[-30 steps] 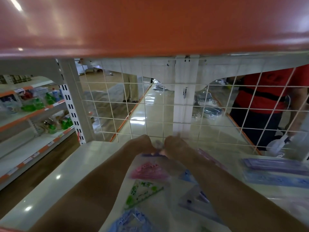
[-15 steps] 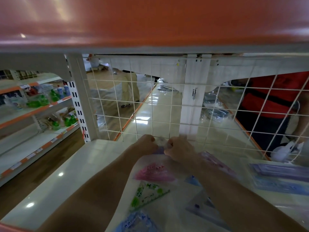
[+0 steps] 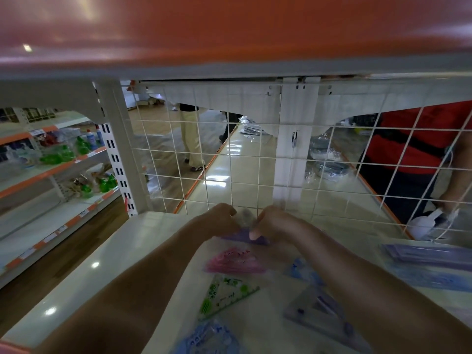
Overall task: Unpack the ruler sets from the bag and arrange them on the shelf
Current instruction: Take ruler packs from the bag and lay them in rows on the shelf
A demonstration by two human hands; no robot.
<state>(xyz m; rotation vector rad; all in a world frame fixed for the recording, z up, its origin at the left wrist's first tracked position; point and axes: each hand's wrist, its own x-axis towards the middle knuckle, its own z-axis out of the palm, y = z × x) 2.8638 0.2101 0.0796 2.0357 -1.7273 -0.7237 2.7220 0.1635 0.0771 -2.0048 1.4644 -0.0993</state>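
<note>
Our left hand (image 3: pixel 220 221) and right hand (image 3: pixel 277 223) are both curled, pinching the top of a clear bag (image 3: pixel 245 215) right up against the wire mesh (image 3: pixel 204 151) at the back of the shelf (image 3: pixel 115 264). A purple ruler set (image 3: pixel 242 237) sits under our thumbs, with a pink set (image 3: pixel 235 260), green set (image 3: pixel 224 295) and blue set (image 3: pixel 209 338) trailing toward us. We honestly can't tell if they're inside the bag. A person in red (image 3: pixel 421 139) stands behind the mesh.

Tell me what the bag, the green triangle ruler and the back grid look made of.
The bag looks like thin clear plastic film: rulers show through it. The green triangle ruler seems hard clear plastic with green print. The back grid looks like white-coated metal wire, crossing in open squares.
</note>
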